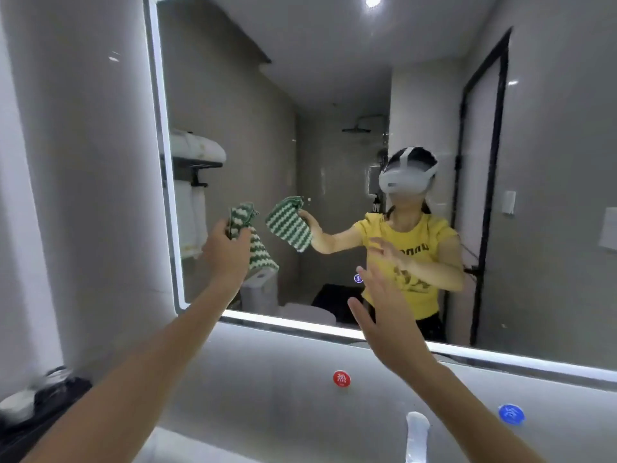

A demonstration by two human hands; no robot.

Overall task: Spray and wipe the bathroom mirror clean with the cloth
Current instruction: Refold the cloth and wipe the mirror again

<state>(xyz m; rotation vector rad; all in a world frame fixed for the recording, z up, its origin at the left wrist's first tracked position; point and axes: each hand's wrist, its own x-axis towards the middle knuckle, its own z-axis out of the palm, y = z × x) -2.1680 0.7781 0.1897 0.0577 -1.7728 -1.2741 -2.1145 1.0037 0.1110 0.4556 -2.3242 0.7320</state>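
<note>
Cloth up at the mirror, free hand spread

My left hand (224, 246) grips the bunched green-and-white knit cloth (255, 252) near the mirror (300, 95)'s lower-left corner; my right hand (384, 315) hangs open, holding nothing. Wadded this loosely, the nubby cloth could smear streaks on the slick glass, or my bare palm could print it.

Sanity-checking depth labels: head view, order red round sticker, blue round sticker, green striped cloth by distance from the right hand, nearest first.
From the right hand:
1. Red round sticker, just below it on the wall under the mirror.
2. Blue round sticker, lower right on the same wall.
3. Green striped cloth, far left, gripped by the left hand near the mirror.
</note>
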